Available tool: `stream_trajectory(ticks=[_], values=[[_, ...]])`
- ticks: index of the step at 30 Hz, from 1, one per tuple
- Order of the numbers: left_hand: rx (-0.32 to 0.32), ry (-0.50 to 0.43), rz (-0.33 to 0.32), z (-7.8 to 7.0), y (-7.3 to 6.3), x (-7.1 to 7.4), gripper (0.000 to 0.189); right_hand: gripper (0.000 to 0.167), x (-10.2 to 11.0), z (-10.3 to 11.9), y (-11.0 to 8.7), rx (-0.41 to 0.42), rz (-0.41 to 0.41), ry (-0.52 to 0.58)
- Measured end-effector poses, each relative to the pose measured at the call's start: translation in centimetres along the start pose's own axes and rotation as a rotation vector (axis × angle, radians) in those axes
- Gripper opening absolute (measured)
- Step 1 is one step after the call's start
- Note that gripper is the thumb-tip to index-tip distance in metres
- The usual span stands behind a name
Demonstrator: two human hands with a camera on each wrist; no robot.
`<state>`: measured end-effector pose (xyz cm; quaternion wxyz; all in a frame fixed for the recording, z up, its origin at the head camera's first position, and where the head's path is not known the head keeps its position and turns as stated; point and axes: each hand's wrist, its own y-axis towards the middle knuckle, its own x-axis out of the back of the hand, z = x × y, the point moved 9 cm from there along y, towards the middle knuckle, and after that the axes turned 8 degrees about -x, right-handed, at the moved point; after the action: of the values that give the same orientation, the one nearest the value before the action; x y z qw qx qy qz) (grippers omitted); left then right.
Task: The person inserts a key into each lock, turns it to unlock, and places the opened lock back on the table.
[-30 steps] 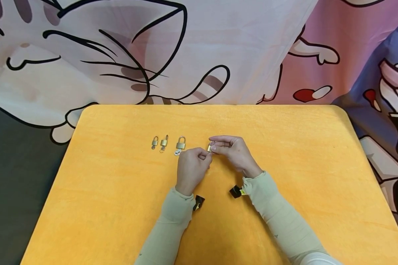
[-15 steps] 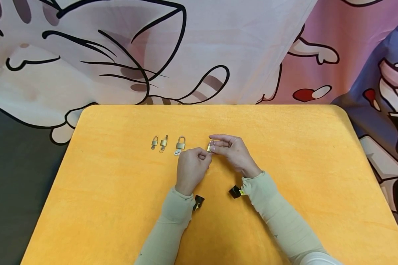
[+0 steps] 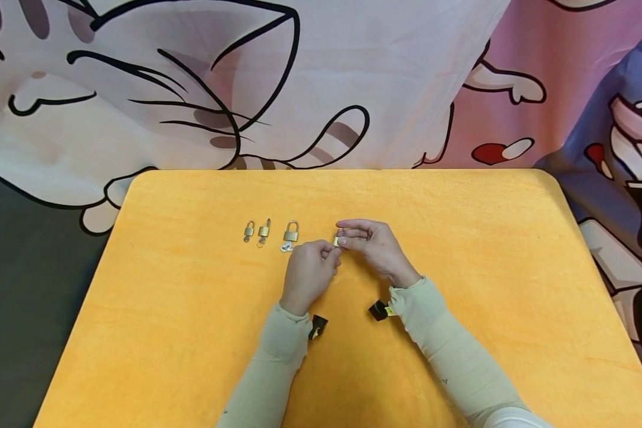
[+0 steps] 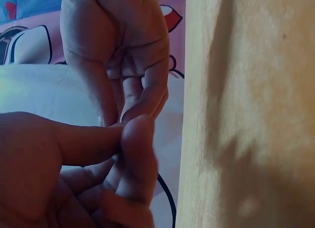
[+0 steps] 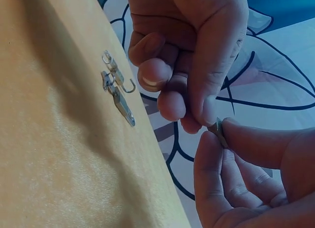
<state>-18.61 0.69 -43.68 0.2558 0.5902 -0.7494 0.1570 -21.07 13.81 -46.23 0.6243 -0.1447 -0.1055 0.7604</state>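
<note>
In the head view, my right hand [image 3: 377,246] holds a small brass padlock [image 3: 336,241] between thumb and fingers, its shackle up among the fingers. My left hand [image 3: 310,270] pinches at the padlock's lower end, where a key is almost wholly covered by the fingertips. Seen from the right wrist, the padlock [image 5: 220,132] shows edge-on between right thumb and index finger, with the left thumb [image 5: 208,110] right at its end. The left wrist view shows both hands' fingertips meeting, the left index finger [image 4: 139,149] in front and the lock hidden.
Left of my hands, a larger padlock [image 3: 291,236] and two smaller padlocks, one in the middle [image 3: 264,232] and one at the far left [image 3: 249,230], lie in a row with keys at their lower ends. The yellow table [image 3: 460,238] backs onto a cartoon-printed cloth [image 3: 406,77].
Both hands stay almost in place, fingertips together. The right fingers and padlock shift slightly, and the shackle shows less clearly now than half a second ago. The lying padlocks have not moved.
</note>
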Motion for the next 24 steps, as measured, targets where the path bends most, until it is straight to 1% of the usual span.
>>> stream_trajectory(ticks=[5, 8, 11, 14, 16, 18, 20, 22, 24], values=[[0.043, -0.059, 0.081, 0.5, 0.1, -0.3, 0.020, 0.040, -0.1, 0.0, 0.1, 0.001, 0.003, -0.024], [0.075, -0.100, 0.122, 0.9, 0.1, -0.6, 0.022, 0.040, -0.2, 0.1, 0.1, 0.000, 0.002, -0.013], [0.105, -0.126, 0.151, 1.3, 0.1, -0.7, 0.023, 0.039, -0.3, 0.1, 0.2, -0.003, 0.000, 0.003], [0.121, -0.125, 0.171, 1.5, 0.0, -0.7, 0.024, 0.040, -0.4, 0.1, 0.2, -0.004, -0.002, 0.004], [0.120, -0.099, 0.186, 1.6, 0.1, -0.7, 0.021, 0.041, -0.4, 0.1, 0.2, -0.006, -0.007, -0.001], [0.111, -0.040, 0.198, 1.7, 0.0, -0.5, 0.021, 0.040, -0.3, 0.0, 0.2, -0.008, -0.017, -0.011], [0.118, 0.030, 0.202, 1.9, 0.0, -0.1, 0.028, 0.040, -0.3, -0.2, 0.2, -0.018, -0.027, -0.023], [0.129, 0.097, 0.186, 2.1, 0.0, 0.4, 0.036, 0.040, -0.2, -0.5, 0.3, -0.026, -0.034, -0.045], [0.150, 0.138, 0.143, 2.3, -0.1, 1.2, 0.038, 0.040, -0.2, -0.7, 0.4, -0.036, -0.038, -0.081]])
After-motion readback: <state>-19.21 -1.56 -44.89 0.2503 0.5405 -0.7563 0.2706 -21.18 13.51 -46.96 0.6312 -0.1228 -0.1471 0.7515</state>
